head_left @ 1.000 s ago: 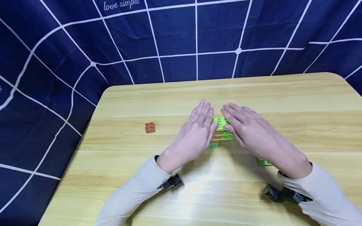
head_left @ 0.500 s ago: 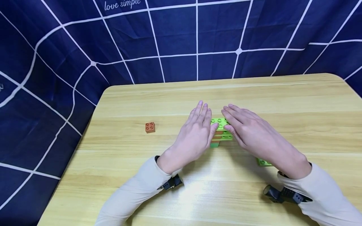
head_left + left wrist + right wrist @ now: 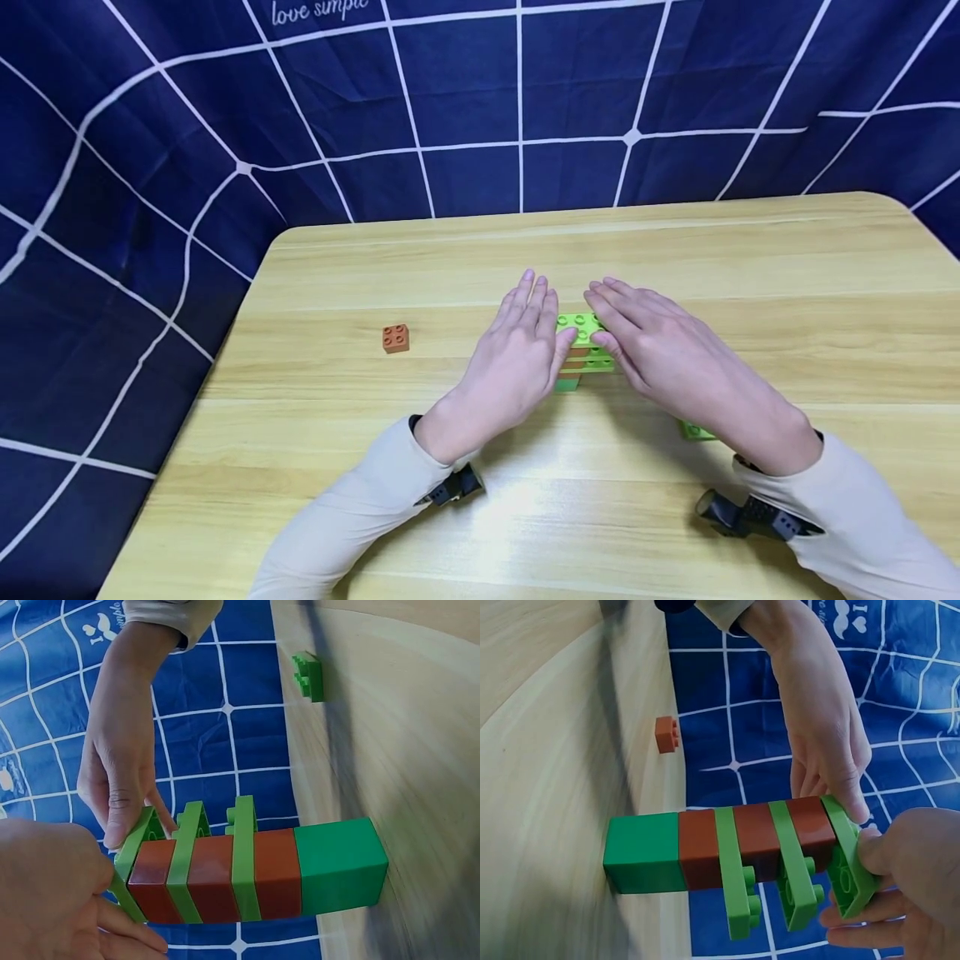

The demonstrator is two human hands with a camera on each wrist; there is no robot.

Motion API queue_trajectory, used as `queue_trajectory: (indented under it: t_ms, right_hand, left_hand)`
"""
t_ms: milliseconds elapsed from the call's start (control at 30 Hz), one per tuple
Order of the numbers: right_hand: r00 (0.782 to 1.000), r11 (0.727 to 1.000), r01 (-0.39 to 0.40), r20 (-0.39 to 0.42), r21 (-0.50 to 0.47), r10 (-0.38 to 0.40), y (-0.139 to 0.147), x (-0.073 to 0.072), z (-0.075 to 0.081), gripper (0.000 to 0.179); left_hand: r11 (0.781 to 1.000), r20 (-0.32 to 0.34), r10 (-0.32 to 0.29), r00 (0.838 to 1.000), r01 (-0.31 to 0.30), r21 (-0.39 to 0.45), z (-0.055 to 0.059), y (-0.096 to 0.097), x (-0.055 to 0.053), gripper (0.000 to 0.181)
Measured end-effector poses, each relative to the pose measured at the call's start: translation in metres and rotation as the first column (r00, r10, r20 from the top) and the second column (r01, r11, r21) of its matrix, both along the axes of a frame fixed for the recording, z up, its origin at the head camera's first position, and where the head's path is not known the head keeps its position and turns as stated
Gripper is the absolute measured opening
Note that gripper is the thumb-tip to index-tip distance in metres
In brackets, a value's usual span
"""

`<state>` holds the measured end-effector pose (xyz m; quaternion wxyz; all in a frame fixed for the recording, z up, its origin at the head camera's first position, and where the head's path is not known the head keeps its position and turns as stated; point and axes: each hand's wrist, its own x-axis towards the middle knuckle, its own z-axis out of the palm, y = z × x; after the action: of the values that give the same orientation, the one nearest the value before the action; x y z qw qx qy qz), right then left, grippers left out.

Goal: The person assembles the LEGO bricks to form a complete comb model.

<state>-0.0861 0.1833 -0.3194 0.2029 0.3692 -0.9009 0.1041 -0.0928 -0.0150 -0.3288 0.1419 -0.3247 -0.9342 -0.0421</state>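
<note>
A tower of toy building bricks stands upright on the table. Above a dark green base, reddish-brown bricks alternate with thin light green plates, and a light green plate tops it. My left hand lies at the tower's left, its thumb on the top plate and its fingers stretched forward. From the right, my right hand touches the same plate with its thumb, fingers also straight. In the right wrist view, both thumbs meet the top plate. The hands hide the plate's two ends in the head view.
A small reddish-brown brick sits apart on the table, to the left. A light green studded piece lies partly hidden under my right forearm. A dark blue curtain with white lines hangs behind the table.
</note>
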Motion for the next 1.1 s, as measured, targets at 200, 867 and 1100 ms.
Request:
queue_trajectory:
  t_ms: [200,867,1100]
  right_hand:
    - [1.000,1.000,-0.008,-0.010,-0.021,0.007,0.0001,-0.0004,-0.0013,0.066]
    - [1.000,0.997,-0.020,-0.010,-0.081,0.019,0.0016,-0.0016,-0.0037,0.067]
    - [0.998,1.000,-0.011,0.054,-0.023,0.012,0.0043,-0.0025,0.0016,0.063]
  left_hand:
    - [1.000,-0.001,-0.003,1.000,0.003,0.007,-0.0005,0.0005,0.0001,0.054]
    - [1.000,-0.001,-0.020,1.000,0.021,0.021,0.0005,0.0000,-0.0010,0.054]
    - [0.998,0.083,-0.026,0.996,0.021,0.062,-0.0009,-0.0011,-0.0031,0.056]
